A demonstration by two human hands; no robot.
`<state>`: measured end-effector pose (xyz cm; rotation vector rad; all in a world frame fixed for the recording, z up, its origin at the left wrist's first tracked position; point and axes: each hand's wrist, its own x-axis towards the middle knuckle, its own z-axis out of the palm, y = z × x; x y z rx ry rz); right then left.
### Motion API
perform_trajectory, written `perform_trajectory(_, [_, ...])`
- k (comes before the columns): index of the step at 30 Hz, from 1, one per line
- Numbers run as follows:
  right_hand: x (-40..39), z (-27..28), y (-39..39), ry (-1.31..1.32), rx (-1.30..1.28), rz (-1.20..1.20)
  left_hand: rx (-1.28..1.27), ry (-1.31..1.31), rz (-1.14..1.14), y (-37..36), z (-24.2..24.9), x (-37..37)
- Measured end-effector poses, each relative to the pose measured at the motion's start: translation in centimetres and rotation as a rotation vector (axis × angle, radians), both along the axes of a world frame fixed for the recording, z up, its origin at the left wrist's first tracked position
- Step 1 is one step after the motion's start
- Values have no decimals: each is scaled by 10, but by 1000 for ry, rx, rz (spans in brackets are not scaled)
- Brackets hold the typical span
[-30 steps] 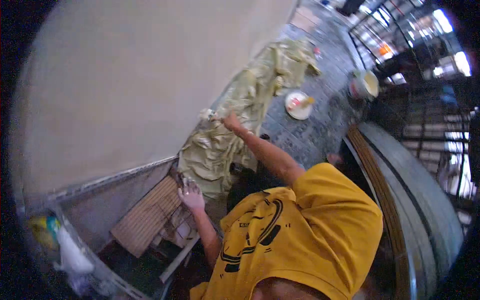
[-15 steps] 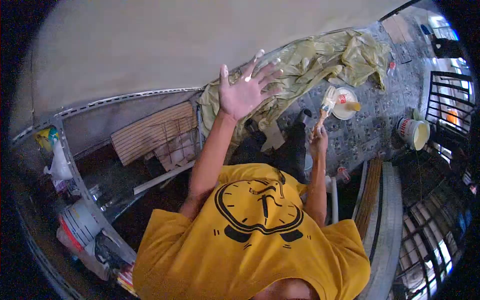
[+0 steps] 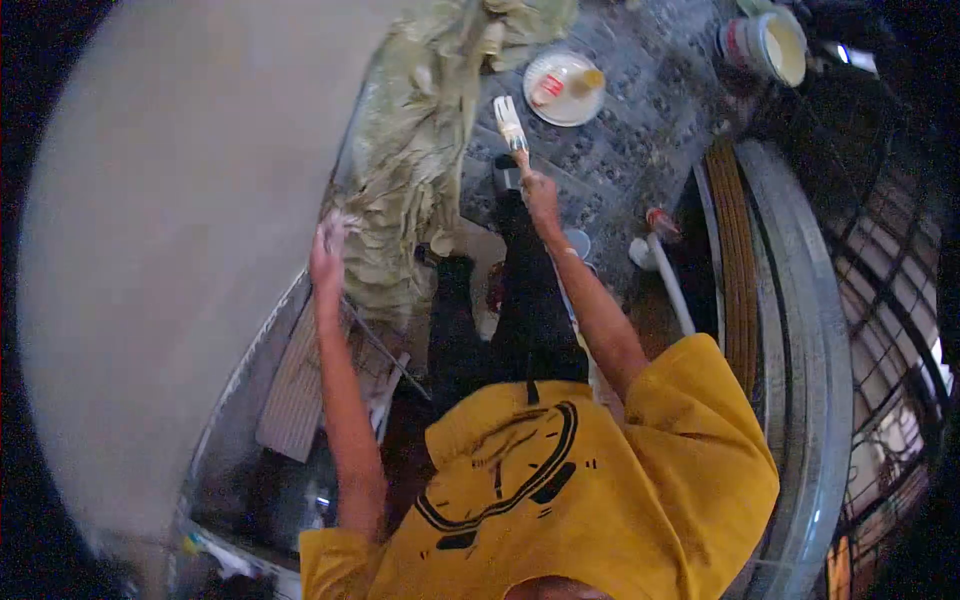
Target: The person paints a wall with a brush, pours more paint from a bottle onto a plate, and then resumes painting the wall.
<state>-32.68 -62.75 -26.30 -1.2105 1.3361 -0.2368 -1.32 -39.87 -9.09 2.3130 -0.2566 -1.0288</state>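
Observation:
A paintbrush (image 3: 511, 130) with pale paint on its bristles is gripped by its handle in my right hand (image 3: 541, 203), bristles pointing away from me over the tiled floor. My left hand (image 3: 331, 245), with white paint on it, reaches forward beside the wall (image 3: 190, 170). It overlaps the edge of a crumpled yellowish plastic sheet (image 3: 405, 150), and motion blurs its fingers. Just beyond the brush stands a round white tub lid or plate (image 3: 562, 112) bearing a red label and a yellowish object.
A bucket of pale paint (image 3: 782, 50) stands at the upper right. Long metal and brown strips (image 3: 735, 270) lie along the right, near a white pipe (image 3: 672, 285) and a clear bottle (image 3: 662, 224). A ribbed panel (image 3: 295, 390) leans at the lower left.
My view has turned to the right. My left hand, spread palm up before, has dropped toward the sheet by the wall. The right hand still holds the paintbrush.

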Motion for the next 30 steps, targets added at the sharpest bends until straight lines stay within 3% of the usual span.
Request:
perform_trajectory(4, [-39, -111, -27, 136, -103, -129, 241, -197, -263, 80, -107, -39])
perform_trajectory(6, [-73, -195, -31, 348, -80, -209, 337, -39, -252, 75, -113, -68])
perform_trajectory(8, [-107, -274, -51, 346, -302, -140, 402, 54, -242, 74, -130, -91])
perform_trajectory(10, [-118, -309, -89, 554, -126, -20, 463, 124, -304, 124, -172, -97])
perform_trajectory(12, [-133, -359, -107, 732, -207, 106, 518, 201, -354, 154, -210, -103])
perform_trajectory(14, [-121, -381, -143, 825, 4, 102, 492, 320, -77, 164, -245, -111])
perform_trajectory(16, [-122, -409, -157, 909, -299, 195, 486, 370, -6, 99, -263, -120])
perform_trajectory(17, [-117, -411, -167, 917, -289, 194, 466, 410, 69, 74, -271, -125])
perform_trajectory(20, [-107, -422, -183, 911, -388, 243, 421, 342, -30, 84, -297, -139])
perform_trajectory(21, [-106, -441, -191, 895, -441, 237, 380, 524, 402, 92, -311, -149])
perform_trajectory(24, [-100, -459, -202, 852, -482, 231, 437, 581, 428, 89, -325, -161])
perform_trajectory(25, [-93, -462, -205, 822, -471, 232, 503, 561, 83, 84, -322, -160])
perform_trajectory(26, [-89, -469, -205, 825, -468, 232, 505, 562, 81, 79, -323, -163])
perform_trajectory(28, [-79, -482, -208, 824, -473, 149, 567, 605, 367, 70, -325, -167])
perform_trajectory(30, [-73, -493, -210, 810, -493, 138, 592, 606, 353, 54, -320, -166])
